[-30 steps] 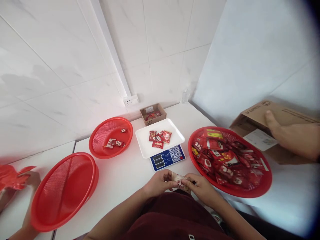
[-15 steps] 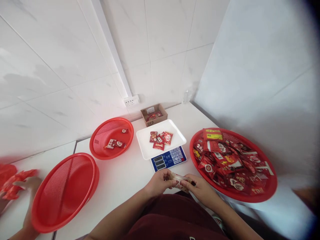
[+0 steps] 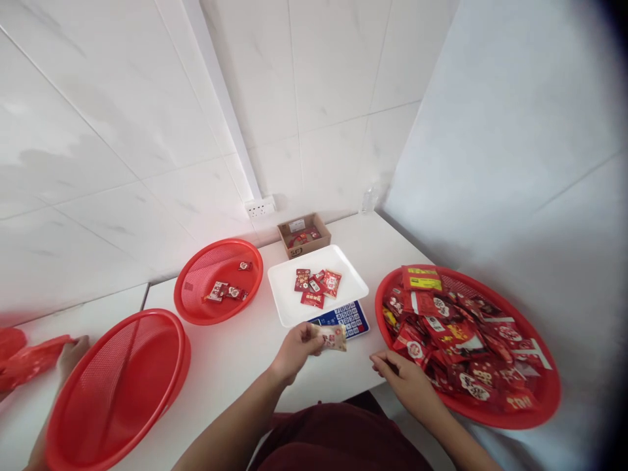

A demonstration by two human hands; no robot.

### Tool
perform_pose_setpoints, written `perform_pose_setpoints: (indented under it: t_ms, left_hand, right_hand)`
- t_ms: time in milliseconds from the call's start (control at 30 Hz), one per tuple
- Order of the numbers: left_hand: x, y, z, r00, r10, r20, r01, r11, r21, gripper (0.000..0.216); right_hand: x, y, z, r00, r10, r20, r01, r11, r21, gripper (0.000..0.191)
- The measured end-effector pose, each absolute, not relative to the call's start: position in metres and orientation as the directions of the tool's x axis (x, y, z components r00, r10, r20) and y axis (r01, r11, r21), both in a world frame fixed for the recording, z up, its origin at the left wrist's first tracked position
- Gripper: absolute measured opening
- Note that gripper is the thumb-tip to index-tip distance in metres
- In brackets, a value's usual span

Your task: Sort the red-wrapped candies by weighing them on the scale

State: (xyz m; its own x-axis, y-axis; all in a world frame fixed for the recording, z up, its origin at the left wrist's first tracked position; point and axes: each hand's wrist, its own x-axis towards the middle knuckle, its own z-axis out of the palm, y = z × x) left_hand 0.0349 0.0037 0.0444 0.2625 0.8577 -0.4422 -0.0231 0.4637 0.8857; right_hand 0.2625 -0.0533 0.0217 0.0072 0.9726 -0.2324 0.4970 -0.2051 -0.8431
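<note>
My left hand (image 3: pixel 293 354) pinches a small cream snack packet (image 3: pixel 335 337) with red print by one end, just in front of the scale (image 3: pixel 352 318). My right hand (image 3: pixel 405 379) holds nothing; its fingers are a little apart beside the near left rim of a large red basket (image 3: pixel 553 402). Red snack packets (image 3: pixel 456 333) are heaped in that basket. On the scale rests a white tray (image 3: pixel 284 291), carrying several red packets (image 3: pixel 318 285) grouped near its middle.
Behind the tray stands an open cardboard box (image 3: pixel 307 245) with red items inside. At left are a red basket (image 3: pixel 181 278) with a few packets and a nearer red basket (image 3: pixel 171 386). Another person's hand (image 3: pixel 73 353) touches a red plastic bag (image 3: pixel 36 363).
My hands have come apart. The left moved up and left with the cream packet toward the scale, while the right let go and shifted right toward the full basket.
</note>
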Motion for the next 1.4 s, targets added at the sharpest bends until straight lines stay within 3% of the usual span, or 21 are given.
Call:
perform_pose_setpoints:
  t_ms: [167,300,700,1167,1400]
  left_hand:
    - [0.016,0.037,0.042,0.090,0.889,-0.448,-0.120,0.456,0.882,0.053]
    - [0.010,0.067,0.036,0.006,0.912,-0.410,-0.098,0.409,0.907,0.064]
    - [0.030,0.132,0.028,-0.062,0.915,-0.399,0.011,0.400,0.916,0.029]
    - [0.044,0.151,0.013,-0.085,0.913,-0.400,0.157,0.409,0.899,0.024]
    - [0.042,0.155,0.006,-0.103,0.953,-0.286,0.377,0.304,0.875,0.027]
  right_hand:
    - [0.286,-0.050,0.001,0.164,0.971,-0.172,0.561,-0.236,-0.793,0.037]
    - [0.297,-0.046,-0.012,0.222,0.972,-0.080,0.589,-0.199,-0.783,0.037]
    - [0.300,-0.046,-0.030,0.277,0.961,-0.012,0.586,-0.179,-0.790,0.047]
    - [0.300,-0.047,-0.035,0.294,0.956,-0.020,0.570,-0.192,-0.799,0.047]
    - [0.299,-0.046,-0.031,0.292,0.956,-0.010,0.576,-0.184,-0.796,0.045]
